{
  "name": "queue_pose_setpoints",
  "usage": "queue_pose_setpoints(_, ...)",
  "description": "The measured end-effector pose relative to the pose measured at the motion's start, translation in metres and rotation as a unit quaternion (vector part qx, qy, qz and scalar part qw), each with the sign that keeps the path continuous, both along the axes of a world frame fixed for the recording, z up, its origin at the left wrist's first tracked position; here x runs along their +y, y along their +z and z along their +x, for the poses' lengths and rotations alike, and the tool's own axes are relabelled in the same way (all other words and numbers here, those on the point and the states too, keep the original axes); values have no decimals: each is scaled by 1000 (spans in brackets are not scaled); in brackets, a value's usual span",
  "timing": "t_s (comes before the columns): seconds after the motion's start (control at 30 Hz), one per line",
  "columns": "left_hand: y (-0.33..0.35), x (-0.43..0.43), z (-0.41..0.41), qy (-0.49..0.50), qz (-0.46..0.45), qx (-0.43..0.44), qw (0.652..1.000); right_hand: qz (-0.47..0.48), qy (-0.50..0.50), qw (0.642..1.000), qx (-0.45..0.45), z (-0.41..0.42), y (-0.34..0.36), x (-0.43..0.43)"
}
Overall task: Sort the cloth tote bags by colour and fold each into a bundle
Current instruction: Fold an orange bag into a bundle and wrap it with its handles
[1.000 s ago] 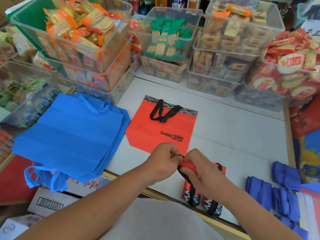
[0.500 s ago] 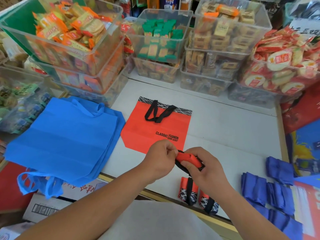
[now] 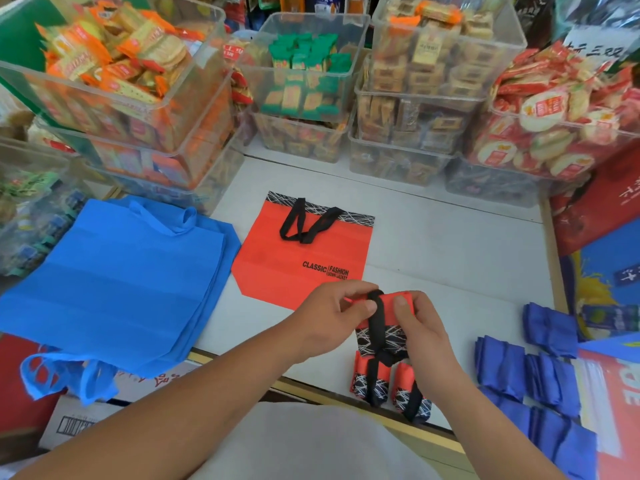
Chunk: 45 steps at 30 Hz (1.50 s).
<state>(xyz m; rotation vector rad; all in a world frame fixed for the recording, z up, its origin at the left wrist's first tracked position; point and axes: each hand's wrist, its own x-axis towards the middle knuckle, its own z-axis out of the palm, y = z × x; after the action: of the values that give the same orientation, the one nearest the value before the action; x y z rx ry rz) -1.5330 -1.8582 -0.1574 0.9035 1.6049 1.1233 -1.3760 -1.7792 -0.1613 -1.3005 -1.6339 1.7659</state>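
Left hand [image 3: 329, 315] and right hand [image 3: 424, 329] pinch the red bundle [image 3: 394, 301], fingers [image 3: 362, 306] curled tight, black strap [image 3: 375, 320] wrapped round so folds hold.

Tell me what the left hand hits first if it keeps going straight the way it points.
The left hand points rightward and pinches the red bundle; pushing on, it would likely press straight into the right hand gripping the bundle's other side. Depth is unclear.

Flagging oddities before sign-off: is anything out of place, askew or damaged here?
Mostly tidy. The blue tote stack overhangs the left edge of the table, its handles dangling. The flat red bag has an angled lower-left corner, perhaps folded under. Nothing looks spilled or torn.
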Motion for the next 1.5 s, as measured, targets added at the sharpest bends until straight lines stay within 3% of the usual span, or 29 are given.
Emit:
queue_pose_setpoints(0.23, -31, 16, 16, 12, -85, 23, 996, -14, -18, 997, -69, 0, -30, 9)
queue_pose_setpoints(0.33, -52, 16, 12, 35, -170, 88, 981, 19, -78, 988, -131, 8, -61, 29)
queue_pose_setpoints(0.43, -70, 6, 5, 42, -226, 101, 968, 21, -124, 978, -169, 8, -92, 48)
queue_pose_setpoints(0.57, -82, -6, -3, 38, -255, 97, 961, 42, -77, 970, -229, -5, -127, 61)
queue_pose_setpoints(0.67, -85, -15, -10, 64, -278, 92, 954, 220, -14, 903, -369, -3, -147, 61)
queue_pose_setpoints(0.77, -89, -25, -12, 78, -290, 92, 950, 348, -2, 857, -380, 2, -156, 53)
queue_pose_setpoints(0.83, -90, -31, -12, 79, -296, 84, 948, 349, 64, 827, -435, 1, -158, 49)
queue_pose_setpoints(0.9, -92, -36, -11, 81, -299, 77, 948, 289, 128, 807, -499, 1, -165, 47)
queue_pose_setpoints(1.0, -95, -42, -15, 85, -302, 70, 947, 230, 153, 822, -498, 0, -174, 46)
queue_pose_setpoints(1.13, -99, -50, -26, 95, -303, 67, 946, 316, 136, 845, -409, 1, -174, 41)
queue_pose_setpoints(1.23, -102, -52, -28, 80, -301, 80, 947, 317, 106, 858, -391, 4, -164, 38)
queue_pose_setpoints(1.4, -106, -54, -22, 54, -291, 78, 952, 180, 74, 870, -453, 44, -154, 51)
queue_pose_setpoints(1.5, -110, -55, -19, 42, -288, 89, 952, 104, 83, 901, -413, 58, -154, 48)
